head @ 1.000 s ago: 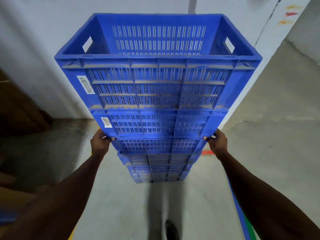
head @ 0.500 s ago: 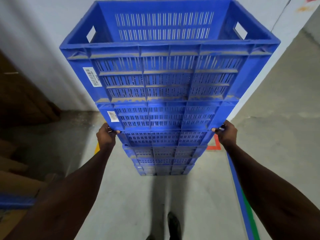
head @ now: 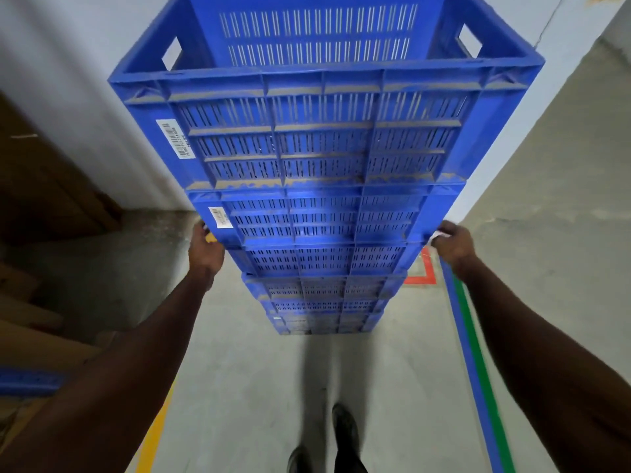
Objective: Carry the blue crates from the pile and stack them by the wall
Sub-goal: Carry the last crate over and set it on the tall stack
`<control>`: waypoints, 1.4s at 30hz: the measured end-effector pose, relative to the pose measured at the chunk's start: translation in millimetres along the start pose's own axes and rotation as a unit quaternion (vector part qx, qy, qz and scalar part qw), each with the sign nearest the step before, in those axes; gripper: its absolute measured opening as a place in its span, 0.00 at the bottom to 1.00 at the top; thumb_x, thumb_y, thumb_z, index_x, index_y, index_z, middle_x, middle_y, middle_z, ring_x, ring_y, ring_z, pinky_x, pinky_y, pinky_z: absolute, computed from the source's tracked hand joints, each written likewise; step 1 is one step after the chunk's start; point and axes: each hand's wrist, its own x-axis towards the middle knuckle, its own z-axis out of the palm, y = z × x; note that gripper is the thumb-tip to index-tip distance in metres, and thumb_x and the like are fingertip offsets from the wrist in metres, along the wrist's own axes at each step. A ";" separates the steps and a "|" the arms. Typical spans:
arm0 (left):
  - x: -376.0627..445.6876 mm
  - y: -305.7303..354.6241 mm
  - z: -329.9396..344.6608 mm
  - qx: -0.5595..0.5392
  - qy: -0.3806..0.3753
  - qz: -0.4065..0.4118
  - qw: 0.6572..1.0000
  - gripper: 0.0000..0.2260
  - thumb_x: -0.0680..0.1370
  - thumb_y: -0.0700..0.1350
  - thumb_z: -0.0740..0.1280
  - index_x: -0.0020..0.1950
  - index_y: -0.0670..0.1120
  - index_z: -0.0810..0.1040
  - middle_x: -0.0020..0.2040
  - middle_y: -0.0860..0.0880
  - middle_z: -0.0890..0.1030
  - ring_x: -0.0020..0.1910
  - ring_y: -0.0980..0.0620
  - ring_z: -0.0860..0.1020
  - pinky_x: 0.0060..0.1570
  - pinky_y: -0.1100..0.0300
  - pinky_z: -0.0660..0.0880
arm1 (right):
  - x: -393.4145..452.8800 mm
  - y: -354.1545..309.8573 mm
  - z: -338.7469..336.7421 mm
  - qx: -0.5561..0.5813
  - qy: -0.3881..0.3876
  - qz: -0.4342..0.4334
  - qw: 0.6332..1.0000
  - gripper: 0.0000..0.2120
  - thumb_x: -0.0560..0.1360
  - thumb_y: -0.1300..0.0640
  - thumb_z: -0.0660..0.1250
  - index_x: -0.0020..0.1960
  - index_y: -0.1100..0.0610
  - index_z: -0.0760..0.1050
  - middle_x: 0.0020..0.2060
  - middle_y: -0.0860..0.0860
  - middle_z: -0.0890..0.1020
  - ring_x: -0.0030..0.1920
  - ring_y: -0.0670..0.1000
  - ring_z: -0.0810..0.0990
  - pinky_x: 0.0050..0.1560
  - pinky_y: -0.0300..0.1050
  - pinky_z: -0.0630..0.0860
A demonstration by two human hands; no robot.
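A tall stack of blue slotted crates (head: 324,302) stands on the concrete floor in front of a pale wall (head: 85,80). The top crate (head: 324,131) is open and empty, with a white label on its left corner. Under it sits a second crate (head: 324,216), also labelled. My left hand (head: 205,250) grips the left side of the stack where this second crate meets the one below. My right hand (head: 452,245) grips the same level on the right side. Whether the upper crates are lifted clear of the lower ones I cannot tell.
Brown cardboard (head: 44,186) leans against the wall at the left, with a blue edge (head: 30,382) lower down. Floor tape runs nearby: a red corner (head: 425,274), a blue-and-green line (head: 474,353) at the right, a yellow line (head: 153,428) at the left. My shoe (head: 345,428) is below the stack.
The stack has come closer and fills more of the view, sitting higher in it. Both hands keep their grip at the same level on the sides. More floor tape shows.
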 end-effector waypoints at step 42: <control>11.5 309.4 -66.1 0.081 0.107 0.074 0.988 0.18 0.75 0.38 0.58 0.57 0.51 0.82 0.48 0.49 0.79 0.36 0.53 0.77 0.24 0.70 0.68 | -40.5 -286.3 -90.1 0.163 0.067 -0.125 0.976 0.29 0.73 0.62 0.58 0.73 0.52 0.75 0.67 0.49 0.79 0.63 0.52 0.80 0.63 0.44 0.78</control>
